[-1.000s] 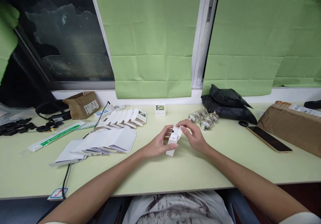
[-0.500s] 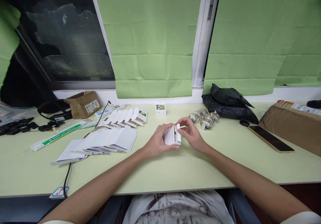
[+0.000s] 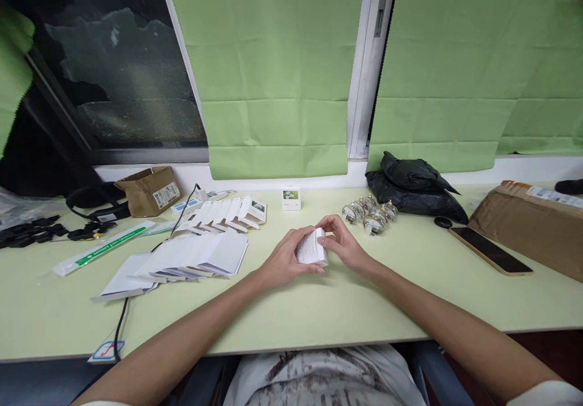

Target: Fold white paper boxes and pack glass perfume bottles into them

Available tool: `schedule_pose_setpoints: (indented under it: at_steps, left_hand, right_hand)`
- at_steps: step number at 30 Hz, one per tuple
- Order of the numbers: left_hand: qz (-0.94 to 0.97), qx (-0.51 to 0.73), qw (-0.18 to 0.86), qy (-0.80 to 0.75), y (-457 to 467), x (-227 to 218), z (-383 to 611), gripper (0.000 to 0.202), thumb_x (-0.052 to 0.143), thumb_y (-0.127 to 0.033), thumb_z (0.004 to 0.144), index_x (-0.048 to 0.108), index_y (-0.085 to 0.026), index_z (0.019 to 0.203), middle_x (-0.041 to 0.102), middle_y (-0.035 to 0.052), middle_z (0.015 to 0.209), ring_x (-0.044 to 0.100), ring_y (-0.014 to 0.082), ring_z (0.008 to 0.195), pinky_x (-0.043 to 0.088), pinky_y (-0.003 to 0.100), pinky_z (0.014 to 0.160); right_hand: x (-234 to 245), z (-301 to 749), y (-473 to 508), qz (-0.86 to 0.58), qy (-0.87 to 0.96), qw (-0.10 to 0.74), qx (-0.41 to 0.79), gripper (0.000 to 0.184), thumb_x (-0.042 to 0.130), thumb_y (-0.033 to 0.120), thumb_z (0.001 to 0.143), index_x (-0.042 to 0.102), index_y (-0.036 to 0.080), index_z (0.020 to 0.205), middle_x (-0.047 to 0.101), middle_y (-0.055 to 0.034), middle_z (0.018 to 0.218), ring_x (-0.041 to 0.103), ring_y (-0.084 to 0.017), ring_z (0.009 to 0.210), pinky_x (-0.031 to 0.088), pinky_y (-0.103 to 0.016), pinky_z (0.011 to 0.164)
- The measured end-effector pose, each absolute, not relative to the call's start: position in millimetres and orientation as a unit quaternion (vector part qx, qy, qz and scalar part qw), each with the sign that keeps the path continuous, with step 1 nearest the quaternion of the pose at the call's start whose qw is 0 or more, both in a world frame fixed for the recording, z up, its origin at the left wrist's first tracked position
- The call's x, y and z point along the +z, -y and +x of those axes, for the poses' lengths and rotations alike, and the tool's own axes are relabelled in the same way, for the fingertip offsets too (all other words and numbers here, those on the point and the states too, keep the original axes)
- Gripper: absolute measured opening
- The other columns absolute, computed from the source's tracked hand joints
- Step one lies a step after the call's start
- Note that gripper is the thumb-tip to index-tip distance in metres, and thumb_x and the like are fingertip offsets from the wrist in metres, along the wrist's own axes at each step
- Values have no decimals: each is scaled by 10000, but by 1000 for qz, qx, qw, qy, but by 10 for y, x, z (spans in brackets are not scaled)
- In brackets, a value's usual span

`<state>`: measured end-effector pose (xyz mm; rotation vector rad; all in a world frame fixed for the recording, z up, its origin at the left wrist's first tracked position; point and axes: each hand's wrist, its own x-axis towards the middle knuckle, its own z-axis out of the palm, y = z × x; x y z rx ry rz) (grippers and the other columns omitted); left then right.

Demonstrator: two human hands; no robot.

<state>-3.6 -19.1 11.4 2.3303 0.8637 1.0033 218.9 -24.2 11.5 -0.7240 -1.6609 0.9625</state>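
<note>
Pale green tabletop [image 3: 268, 312] runs wall to wall beneath a window partly covered by green cloth panels [image 3: 277, 78]. Near the middle of it, a small white box [image 3: 308, 249] sits between the person's two hands, tilted, with a face of fine print turned up. Its end toward the right looks closed. The left hand [image 3: 288, 254] grips it from the left, fingers along the far side and thumb along the near edge. The right hand [image 3: 345, 247] has its thumb against the upper right end and its fingers curled behind; whether they pinch the card, I cannot tell.

Beyond the hands, a white box with a picture label [image 3: 291, 198] stands upright near the wall. Right of it lie clear-wrapped shiny bundles [image 3: 373, 216], with black plastic bags [image 3: 412, 190] just behind.

To the left, a row of small white cartons [image 3: 228, 213] leans together, and overlapping white flat pieces [image 3: 191, 254] fan out in front. Farther left are a packet with a green stripe [image 3: 104, 249] and an open brown box [image 3: 149, 192].

At far right, a phone [image 3: 489, 250] lies face up beside a larger cardboard parcel [image 3: 528, 224].
</note>
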Motion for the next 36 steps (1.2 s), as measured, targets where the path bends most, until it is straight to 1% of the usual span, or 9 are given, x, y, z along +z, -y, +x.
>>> schedule_pose_setpoints:
  at_steps: [5, 11, 16, 23, 27, 30, 34, 36]
  left_hand:
    - [845, 367, 229, -314, 176, 108, -28, 952, 907, -599, 697, 490, -320, 1506, 625, 105, 1364, 598, 325, 1229, 512, 476, 1031]
    - [843, 363, 231, -323, 201, 119, -10, 973, 916, -612, 671, 486, -309, 1490, 602, 104, 1411, 570, 328, 1281, 496, 473, 1060]
    - [845, 364, 215, -326, 224, 131, -3, 976, 921, -612, 665, 486, -300, 1482, 608, 105, 1402, 570, 329, 1269, 502, 466, 1042]
    - [849, 355, 210, -331, 254, 164, -15, 964, 903, -619, 691, 474, -296, 1492, 616, 101, 1376, 576, 319, 1243, 499, 452, 1029]
    - [845, 353, 209, -342, 271, 180, -9, 957, 899, -625, 694, 479, -292, 1487, 623, 94, 1356, 576, 315, 1233, 497, 448, 1026]
    - [846, 351, 205, -345, 269, 182, -6, 950, 897, -626, 697, 483, -289, 1483, 620, 96, 1354, 568, 318, 1229, 488, 464, 1040]
    - [847, 349, 201, -348, 243, 154, -16, 966, 894, -633, 697, 482, -282, 1497, 594, 111, 1366, 509, 334, 1284, 469, 488, 1074]
    - [844, 350, 200, -353, 229, 132, -24, 973, 891, -640, 696, 484, -278, 1503, 573, 119, 1374, 468, 343, 1324, 454, 499, 1098]
  right_hand:
    - [69, 2204, 197, -304, 688, 517, 409, 368, 715, 521, 919, 526, 293, 1137, 585, -50, 1116, 618, -227, 1033, 592, -373, 831]
    - [26, 2217, 163, -316, 676, 511, 427, 382, 742, 506, 896, 522, 291, 1122, 583, -35, 1093, 625, -217, 982, 580, -363, 814]
    - [21, 2213, 164, -312, 665, 507, 451, 402, 765, 500, 879, 525, 286, 1120, 578, -35, 1106, 618, -215, 995, 573, -358, 821]
    - [42, 2194, 204, -302, 661, 501, 469, 433, 771, 538, 877, 514, 284, 1116, 560, -41, 1118, 578, -231, 1092, 555, -359, 854]
    - [36, 2191, 213, -300, 673, 501, 454, 414, 745, 549, 905, 502, 282, 1109, 534, -39, 1134, 554, -220, 1095, 530, -356, 885]
    - [29, 2192, 208, -307, 683, 504, 430, 410, 733, 553, 914, 494, 281, 1108, 522, -38, 1142, 551, -214, 1062, 520, -369, 898]
    - [41, 2185, 231, -323, 699, 510, 383, 385, 715, 537, 930, 482, 274, 1086, 500, -27, 1118, 541, -201, 1018, 504, -376, 922]
    - [59, 2174, 264, -338, 702, 514, 359, 362, 703, 527, 941, 475, 269, 1055, 493, -16, 1071, 530, -195, 979, 498, -365, 896]
